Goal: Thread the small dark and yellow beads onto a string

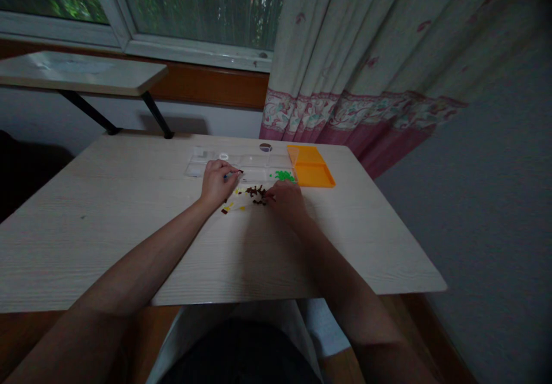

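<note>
Pinching thin blue-tipped tool [233, 173] in left hand [217, 181], fingers curled tight, tip at clear compartment tray [254, 164] near edge, likely for fine picking; nipping at dark red pieces [257, 192] with right hand [288, 198], fingertips pressed together on the pile's edge. Lying loose mid-table between 2 hands, beside yellow pieces [230, 205]; green pieces [283, 175] kept in tray cell near orange lid [311, 166]. Leaving wide bare wooden table [107, 229] left and front, right edge close past lid.

The table [107, 223] has a pale wood-grain top, matt and smooth. The compartment box [254, 162] is clear, glossy plastic; its lid [311, 166] is smooth orange plastic. The curtain [366, 56] is soft printed cloth. The small dark red pieces [257, 192] and green pieces [283, 175] look like plastic.
</note>
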`<state>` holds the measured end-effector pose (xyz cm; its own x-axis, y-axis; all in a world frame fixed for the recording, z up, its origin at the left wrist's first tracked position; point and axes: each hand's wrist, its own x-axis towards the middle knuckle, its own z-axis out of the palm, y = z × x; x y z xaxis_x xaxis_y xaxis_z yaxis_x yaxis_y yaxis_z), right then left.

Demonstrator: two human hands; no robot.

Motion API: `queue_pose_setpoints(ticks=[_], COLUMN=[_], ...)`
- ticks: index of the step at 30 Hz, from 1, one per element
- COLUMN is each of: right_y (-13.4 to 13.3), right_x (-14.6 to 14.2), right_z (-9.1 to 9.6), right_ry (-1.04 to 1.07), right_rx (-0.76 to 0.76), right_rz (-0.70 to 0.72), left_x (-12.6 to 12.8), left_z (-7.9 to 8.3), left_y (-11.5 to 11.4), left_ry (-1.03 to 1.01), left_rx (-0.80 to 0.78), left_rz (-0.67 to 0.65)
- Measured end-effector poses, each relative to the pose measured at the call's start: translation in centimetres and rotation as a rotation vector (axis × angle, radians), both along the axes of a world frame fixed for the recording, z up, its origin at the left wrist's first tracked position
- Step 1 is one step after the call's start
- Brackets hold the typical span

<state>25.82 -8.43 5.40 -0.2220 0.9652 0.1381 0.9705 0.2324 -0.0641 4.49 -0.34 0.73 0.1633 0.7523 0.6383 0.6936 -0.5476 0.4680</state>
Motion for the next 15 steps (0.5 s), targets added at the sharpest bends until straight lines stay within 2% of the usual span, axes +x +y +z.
queue_pose_setpoints(ticks=[15], right_y=[0.17], right_x=[0.15], right_z=[-0.38], right_ry=[0.045], right_rx=[0.05], right_rz=[0.005], left_x=[-0.14], left_z=[-0.38], left_y=[0.25], left_ry=[0.012], left_rx=[0.003], left_rz=[-0.019])
